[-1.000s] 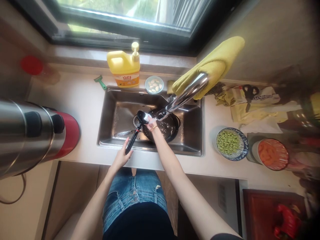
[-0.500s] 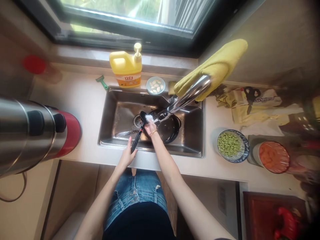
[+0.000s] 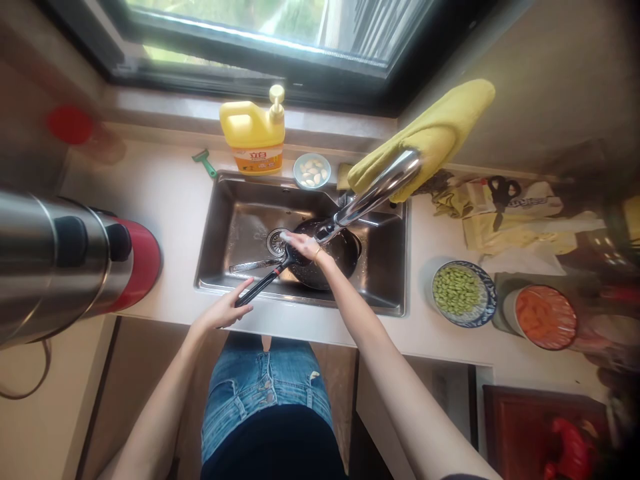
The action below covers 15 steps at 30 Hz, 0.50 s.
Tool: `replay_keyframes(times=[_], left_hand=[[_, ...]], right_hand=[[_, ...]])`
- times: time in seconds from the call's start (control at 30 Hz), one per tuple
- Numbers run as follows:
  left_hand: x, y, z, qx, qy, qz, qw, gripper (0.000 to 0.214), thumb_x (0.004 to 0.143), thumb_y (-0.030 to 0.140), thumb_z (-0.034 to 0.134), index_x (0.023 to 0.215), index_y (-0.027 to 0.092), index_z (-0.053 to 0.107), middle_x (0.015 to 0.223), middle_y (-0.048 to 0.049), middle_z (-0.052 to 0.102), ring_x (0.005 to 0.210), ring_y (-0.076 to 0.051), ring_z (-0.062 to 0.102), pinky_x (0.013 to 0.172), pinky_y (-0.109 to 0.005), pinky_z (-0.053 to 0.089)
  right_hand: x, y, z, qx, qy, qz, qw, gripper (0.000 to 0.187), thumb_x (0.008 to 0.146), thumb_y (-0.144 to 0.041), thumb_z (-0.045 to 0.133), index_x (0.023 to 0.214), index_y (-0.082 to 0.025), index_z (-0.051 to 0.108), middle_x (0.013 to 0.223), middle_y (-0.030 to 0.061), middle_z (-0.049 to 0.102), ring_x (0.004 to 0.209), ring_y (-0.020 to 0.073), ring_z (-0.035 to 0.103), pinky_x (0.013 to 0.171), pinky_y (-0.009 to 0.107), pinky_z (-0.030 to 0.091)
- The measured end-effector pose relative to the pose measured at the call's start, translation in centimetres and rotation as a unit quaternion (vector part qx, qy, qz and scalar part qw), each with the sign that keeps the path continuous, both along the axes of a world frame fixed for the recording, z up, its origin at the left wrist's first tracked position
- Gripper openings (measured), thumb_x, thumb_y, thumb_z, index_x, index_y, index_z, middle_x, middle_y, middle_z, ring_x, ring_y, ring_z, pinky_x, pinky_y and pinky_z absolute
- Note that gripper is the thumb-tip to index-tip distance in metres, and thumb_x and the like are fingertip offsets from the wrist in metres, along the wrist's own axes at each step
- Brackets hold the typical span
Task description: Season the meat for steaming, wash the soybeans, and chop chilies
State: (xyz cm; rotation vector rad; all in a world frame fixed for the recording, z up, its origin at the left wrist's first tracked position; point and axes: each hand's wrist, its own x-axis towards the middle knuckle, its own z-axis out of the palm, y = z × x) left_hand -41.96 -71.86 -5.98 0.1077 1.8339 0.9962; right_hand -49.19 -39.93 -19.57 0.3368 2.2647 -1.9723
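My left hand [image 3: 231, 308] is closed round the end of a long-handled black cooking utensil [image 3: 263, 285] with a red band. It slants up over the sink's front rim. At its far end, my right hand [image 3: 303, 245] presses a small white sponge-like wad [image 3: 285, 236] near the utensil's head, which is mostly hidden by the fingers. Under the right hand, a round black pan [image 3: 345, 263] lies in the steel sink [image 3: 233, 213], below the faucet [image 3: 380, 190]. Left of the pan, a flat metal strip, perhaps a blade [image 3: 253, 265], lies by the drain [image 3: 275, 243].
Behind the sink stand a yellow detergent jug [image 3: 254, 140], a green peeler [image 3: 204, 162] and a bowl of garlic cloves [image 3: 312, 171]. A yellow cloth [image 3: 445, 130] drapes the faucet. Bowls of green beans [image 3: 457, 289] and orange pieces [image 3: 545, 316] sit right; a steel pot [image 3: 45, 267] left.
My left hand has moved left and slightly down, swinging the utensil's handle to a flatter slant. The right hand has turned and now covers the utensil's head with its back upward.
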Motion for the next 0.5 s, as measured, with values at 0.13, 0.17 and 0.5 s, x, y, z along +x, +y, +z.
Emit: replay_keyframes(times=[0.13, 0.17, 0.5], left_hand=[[-0.2, 0.1, -0.6, 0.000, -0.006, 0.030, 1.000, 0.087, 0.083, 0.039, 0.061, 0.154, 0.030, 0.014, 0.057, 0.0089, 0.049, 0.043, -0.008, 0.043, 0.042, -0.017, 0.033], [0.0, 0.2, -0.8, 0.004, -0.011, 0.046, 0.999, 0.087, 0.082, 0.039, 0.061, 0.154, 0.030, 0.013, 0.056, 0.0093, 0.049, 0.042, -0.007, 0.042, 0.041, -0.016, 0.031], [1.1, -1.1, -1.5, -0.029, 0.161, 0.158, 0.974, 0.089, 0.084, 0.039, 0.059, 0.155, 0.019, 0.009, 0.061, 0.0063, 0.056, 0.055, -0.012, 0.055, 0.061, -0.025, 0.047]], right_hand=[[0.5, -2.4, 0.4, 0.104, 0.082, 0.113, 0.985, 0.016, 0.084, -0.031, 0.062, 0.089, -0.025, 0.076, 0.109, 0.0032, 0.073, 0.115, 0.0229, 0.059, 0.111, 0.042, 0.036], [0.9, -3.0, 0.4, 0.106, 0.098, 0.110, 0.983, 0.017, 0.085, -0.031, 0.060, 0.088, -0.025, 0.076, 0.110, 0.0036, 0.072, 0.115, 0.0228, 0.059, 0.111, 0.042, 0.036], [1.1, -6.4, -1.4, -0.009, 0.043, -0.175, 0.984, 0.030, 0.089, -0.044, 0.048, 0.100, -0.022, 0.065, 0.104, 0.0066, 0.070, 0.095, 0.0200, 0.063, 0.094, 0.038, 0.049]])
